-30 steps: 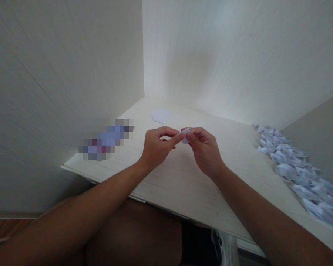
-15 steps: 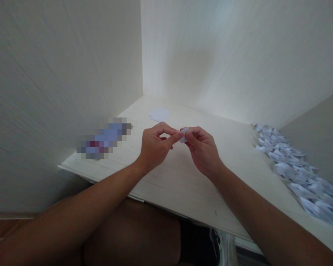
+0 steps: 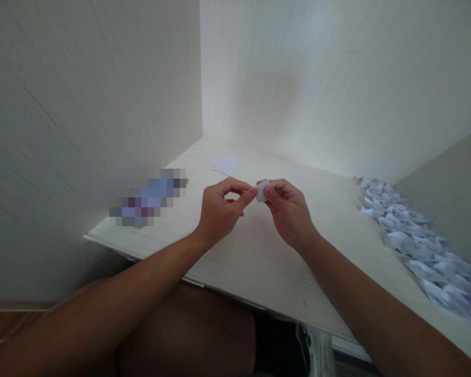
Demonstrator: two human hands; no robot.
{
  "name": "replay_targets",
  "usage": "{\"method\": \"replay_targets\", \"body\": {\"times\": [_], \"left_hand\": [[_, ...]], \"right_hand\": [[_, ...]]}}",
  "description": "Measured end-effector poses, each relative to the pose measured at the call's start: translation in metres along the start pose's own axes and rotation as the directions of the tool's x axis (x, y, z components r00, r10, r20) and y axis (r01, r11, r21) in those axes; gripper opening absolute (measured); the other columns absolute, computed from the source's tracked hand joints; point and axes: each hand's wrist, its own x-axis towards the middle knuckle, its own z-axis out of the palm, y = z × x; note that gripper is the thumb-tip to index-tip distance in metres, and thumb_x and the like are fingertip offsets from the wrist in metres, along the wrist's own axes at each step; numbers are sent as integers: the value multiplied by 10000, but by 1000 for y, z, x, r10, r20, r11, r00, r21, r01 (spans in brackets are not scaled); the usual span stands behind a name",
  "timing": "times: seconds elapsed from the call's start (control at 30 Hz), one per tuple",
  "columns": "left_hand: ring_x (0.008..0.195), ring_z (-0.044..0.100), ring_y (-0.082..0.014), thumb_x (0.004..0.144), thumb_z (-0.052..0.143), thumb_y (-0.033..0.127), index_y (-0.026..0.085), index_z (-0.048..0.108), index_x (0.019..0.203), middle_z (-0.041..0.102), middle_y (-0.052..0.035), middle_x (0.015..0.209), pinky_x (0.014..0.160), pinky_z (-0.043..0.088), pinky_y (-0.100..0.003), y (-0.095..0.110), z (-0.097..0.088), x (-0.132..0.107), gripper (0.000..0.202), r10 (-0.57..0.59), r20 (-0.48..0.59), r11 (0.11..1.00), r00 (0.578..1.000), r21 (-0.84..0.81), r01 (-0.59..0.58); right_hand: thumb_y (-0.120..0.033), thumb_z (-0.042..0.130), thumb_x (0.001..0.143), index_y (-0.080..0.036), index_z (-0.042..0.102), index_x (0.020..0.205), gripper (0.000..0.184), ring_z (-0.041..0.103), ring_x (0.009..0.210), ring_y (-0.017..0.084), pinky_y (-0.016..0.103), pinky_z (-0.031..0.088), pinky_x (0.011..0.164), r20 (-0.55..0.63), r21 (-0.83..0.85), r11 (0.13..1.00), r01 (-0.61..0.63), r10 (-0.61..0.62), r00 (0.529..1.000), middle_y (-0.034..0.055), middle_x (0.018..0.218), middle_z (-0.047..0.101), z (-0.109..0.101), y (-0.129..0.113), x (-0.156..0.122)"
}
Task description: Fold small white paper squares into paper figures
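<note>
A small piece of folded white paper (image 3: 261,191) is held above the table between my two hands. My left hand (image 3: 224,207) pinches its left edge between thumb and index finger. On the other side, my right hand (image 3: 288,209) grips the paper with the thumb on its near face and the fingers behind. The curled right fingers are partly hidden. Beyond my left hand, a few flat white paper sheets (image 3: 225,164) lie on the table.
Many folded white paper pieces (image 3: 416,235) are heaped in a long row along the table's right side. A blurred-out bluish object (image 3: 153,196) lies by the left wall. Pale walls (image 3: 259,78) enclose the white table (image 3: 251,267) at the back and sides.
The left fingertips have shifted slightly toward the paper's edge, and a bit more of the paper shows. Both hands keep their hold on it.
</note>
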Motion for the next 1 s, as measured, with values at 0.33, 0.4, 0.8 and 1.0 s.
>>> {"method": "replay_targets", "body": {"times": [0.33,0.4,0.8,1.0], "left_hand": [[631,603,-107,865,789,282,182,728,790,698,-22,778,431,435,-167,0,-2,-3,140,176,27,970,984,165,-178],[639,602,-109,873,779,276,182,703,779,680,-19,776,437,437,-169,1,-3,-3,153,210,41,963,977,162,-214],[694,679,-140,830,833,333,182,759,817,751,-39,824,452,479,-190,0,-2,-4,168,105,13,975,994,194,-106],[643,656,-133,807,849,342,191,773,790,758,-37,786,451,474,-199,-2,-1,-3,170,72,8,980,997,186,-73]], "right_hand": [[-489,934,746,-268,762,779,282,649,881,176,364,519,887,3,32,998,-47,47,999,13,948,767,0,-1,0],[-479,939,739,-264,761,771,281,644,865,170,359,518,880,10,43,997,-65,65,998,11,942,766,1,-2,-1],[-469,927,760,-265,773,777,257,651,878,173,370,515,903,25,29,997,-72,71,997,18,955,768,-3,0,1],[-493,923,756,-266,762,772,279,653,879,174,377,519,917,33,6,997,-77,77,996,17,967,762,-4,1,1]]}}
